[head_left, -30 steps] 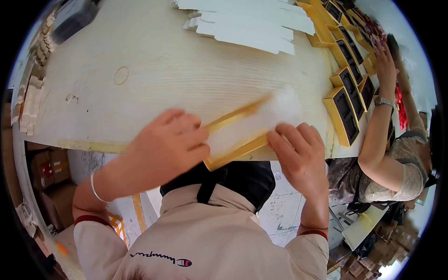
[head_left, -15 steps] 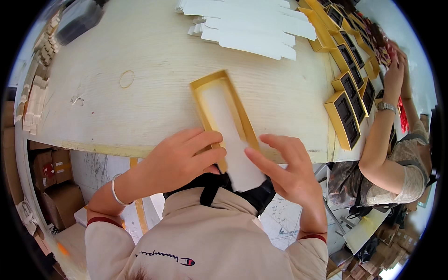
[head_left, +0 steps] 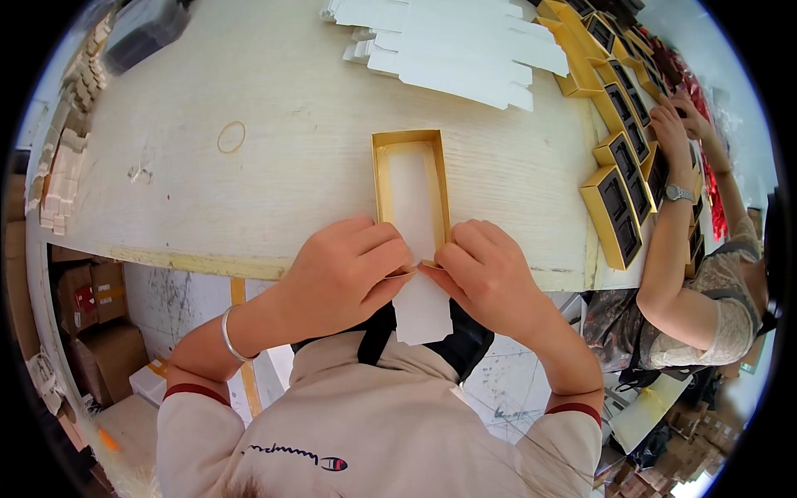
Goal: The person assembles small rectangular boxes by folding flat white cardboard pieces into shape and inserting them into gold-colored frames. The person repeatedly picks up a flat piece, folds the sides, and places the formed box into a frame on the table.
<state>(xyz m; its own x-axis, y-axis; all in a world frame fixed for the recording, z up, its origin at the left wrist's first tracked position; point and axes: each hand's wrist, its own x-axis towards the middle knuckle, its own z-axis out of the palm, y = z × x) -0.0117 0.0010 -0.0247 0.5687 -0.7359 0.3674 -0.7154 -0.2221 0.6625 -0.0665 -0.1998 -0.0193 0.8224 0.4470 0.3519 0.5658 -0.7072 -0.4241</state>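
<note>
A long gold cardboard box [head_left: 383, 184] with a white inside lies at the table's front edge, its far end and sides standing up. The near end is unfolded, and its white end flap [head_left: 422, 317] hangs past the edge over my lap. My left hand [head_left: 349, 264] is closed in a pinch on the small flap at the box's near left corner. Opposite it, my right hand [head_left: 490, 270] pinches the flap at the near right corner. Both flaps are bent inward, nearly meeting in the middle; my fingers hide parts of them.
White flat card blanks [head_left: 465, 50] are stacked at the back. Gold boxes with black inserts [head_left: 616, 212] line the right side, where a co-worker's hand [head_left: 671, 137] reaches in. A rubber band [head_left: 221, 135], dark plastic trays [head_left: 148, 35] and folded card pieces [head_left: 65, 178] lie leftward.
The box has turned from slanted to straight in front of me. My right hand has closed onto the right flap, and both flaps have come inward. The co-worker's hands moved nearer the black-insert boxes.
</note>
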